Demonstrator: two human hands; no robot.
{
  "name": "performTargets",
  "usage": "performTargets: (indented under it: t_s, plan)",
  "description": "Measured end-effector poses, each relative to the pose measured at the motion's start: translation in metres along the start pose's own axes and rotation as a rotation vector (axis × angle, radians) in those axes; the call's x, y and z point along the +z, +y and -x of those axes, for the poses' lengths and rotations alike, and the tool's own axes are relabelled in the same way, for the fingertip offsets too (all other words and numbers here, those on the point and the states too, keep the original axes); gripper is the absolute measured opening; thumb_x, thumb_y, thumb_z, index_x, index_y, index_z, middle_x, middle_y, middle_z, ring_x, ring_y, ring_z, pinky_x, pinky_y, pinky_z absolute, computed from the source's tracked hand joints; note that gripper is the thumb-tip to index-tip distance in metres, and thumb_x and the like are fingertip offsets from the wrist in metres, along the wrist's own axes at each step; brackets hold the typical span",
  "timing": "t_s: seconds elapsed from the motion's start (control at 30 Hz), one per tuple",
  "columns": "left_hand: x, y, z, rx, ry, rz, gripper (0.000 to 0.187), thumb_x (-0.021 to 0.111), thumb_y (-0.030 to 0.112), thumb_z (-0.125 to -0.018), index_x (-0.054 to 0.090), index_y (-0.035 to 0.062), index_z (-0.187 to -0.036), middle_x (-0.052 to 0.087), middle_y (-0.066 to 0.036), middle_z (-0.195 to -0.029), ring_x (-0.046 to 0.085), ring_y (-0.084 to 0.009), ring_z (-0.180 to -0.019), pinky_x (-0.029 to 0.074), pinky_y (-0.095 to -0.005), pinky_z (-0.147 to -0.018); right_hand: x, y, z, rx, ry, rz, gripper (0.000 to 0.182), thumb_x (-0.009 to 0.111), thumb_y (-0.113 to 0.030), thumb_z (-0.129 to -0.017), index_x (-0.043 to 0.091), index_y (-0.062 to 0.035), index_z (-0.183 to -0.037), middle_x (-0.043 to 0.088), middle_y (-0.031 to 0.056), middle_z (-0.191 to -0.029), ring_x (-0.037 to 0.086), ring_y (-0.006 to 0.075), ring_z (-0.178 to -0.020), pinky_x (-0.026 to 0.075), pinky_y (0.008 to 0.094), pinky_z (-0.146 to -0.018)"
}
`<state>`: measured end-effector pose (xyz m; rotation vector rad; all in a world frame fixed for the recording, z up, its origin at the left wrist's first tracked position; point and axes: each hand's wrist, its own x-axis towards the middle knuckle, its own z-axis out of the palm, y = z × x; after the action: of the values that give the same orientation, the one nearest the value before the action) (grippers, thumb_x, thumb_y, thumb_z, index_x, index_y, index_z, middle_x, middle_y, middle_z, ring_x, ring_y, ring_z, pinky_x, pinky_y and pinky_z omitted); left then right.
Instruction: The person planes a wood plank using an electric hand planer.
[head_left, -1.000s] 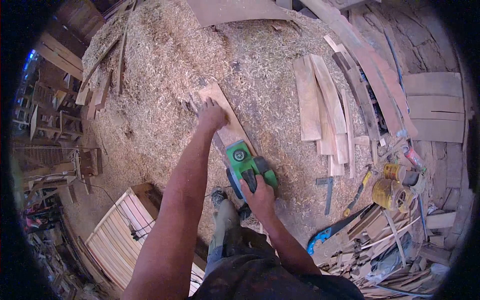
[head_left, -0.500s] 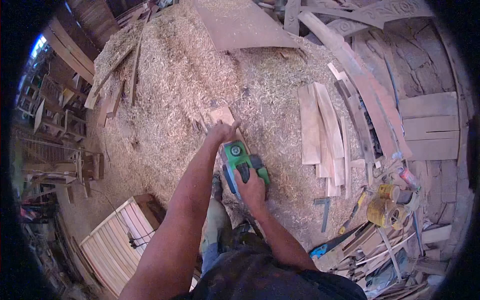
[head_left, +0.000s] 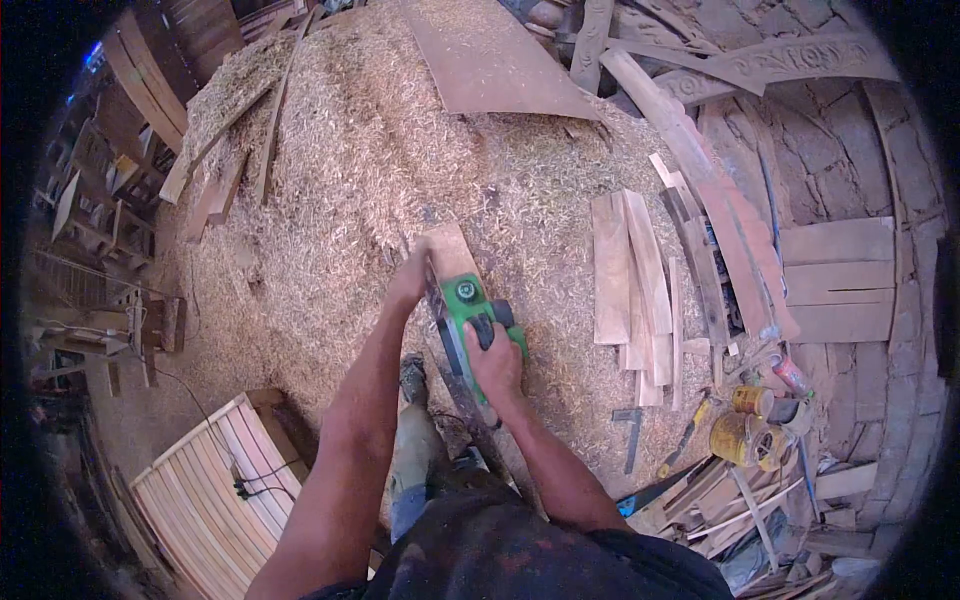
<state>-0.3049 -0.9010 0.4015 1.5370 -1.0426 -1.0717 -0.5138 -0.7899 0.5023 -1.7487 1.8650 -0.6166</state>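
My right hand (head_left: 497, 366) is wrapped round the rear handle of a green electric planer (head_left: 466, 291). The planer sits on a narrow wooden board (head_left: 449, 247), whose pale far end shows ahead of the tool. At the left edge of that board is my left hand (head_left: 408, 278), in front and to the left of the planer. Its fingers are smeared by motion and partly hidden.
Wood shavings (head_left: 340, 180) cover the floor. Several planks (head_left: 612, 270) lie to the right, with a try square (head_left: 628, 438), a hand saw (head_left: 655, 490) and yellow tins (head_left: 742, 438) nearer me. A slatted wooden panel (head_left: 205, 490) stands at lower left.
My left hand has moved from over the board, just ahead of the planer, to the board's left edge. The right hand keeps its grip on the planer. The view has shifted slightly.
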Motion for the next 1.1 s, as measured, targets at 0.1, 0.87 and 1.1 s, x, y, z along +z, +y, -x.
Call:
performTargets:
  t_s: [0.1, 0.87, 1.1]
  plan:
    - [-0.008, -0.04, 0.064, 0.007, 0.246, 0.047, 0.078, 0.032, 0.063, -0.107, 0.065, -0.0017, -0.137, 0.058, -0.032, -0.143, 0.051, -0.0452, -0.139, 0.036, -0.0457, -0.118, -0.003, -0.01, -0.008, 0.016, -0.036, -0.036, 0.056, 0.071, -0.052, -0.099, 0.07, 0.0043, -0.107, 0.072, 0.0333, -0.09, 0.072, 0.0524, -0.088, 0.057, 0.0562, -0.078]
    - [-0.052, -0.211, 0.296, -0.774, -0.06, -0.449, 0.069, 0.06, 0.055, -0.1, 0.068, -0.0052, -0.134, 0.07, -0.031, -0.13, 0.064, -0.0455, -0.13, 0.048, -0.0493, -0.112, 0.038, -0.056, -0.102, -0.052, -0.029, -0.053, 0.055, 0.073, -0.05, -0.096, 0.072, 0.004, -0.101, 0.073, 0.0319, -0.092, 0.071, 0.0523, -0.089, 0.056, 0.0572, -0.08]
    - [-0.041, -0.141, 0.261, -0.85, -0.006, -0.178, 0.07, 0.059, 0.056, -0.101, 0.068, -0.0053, -0.135, 0.072, -0.027, -0.13, 0.067, -0.0416, -0.127, 0.049, -0.0475, -0.11, 0.058, -0.09, -0.149, -0.095, -0.008, -0.059, 0.057, 0.072, -0.054, -0.095, 0.073, 0.0034, -0.099, 0.073, 0.0316, -0.092, 0.071, 0.0524, -0.089, 0.056, 0.0584, -0.081]
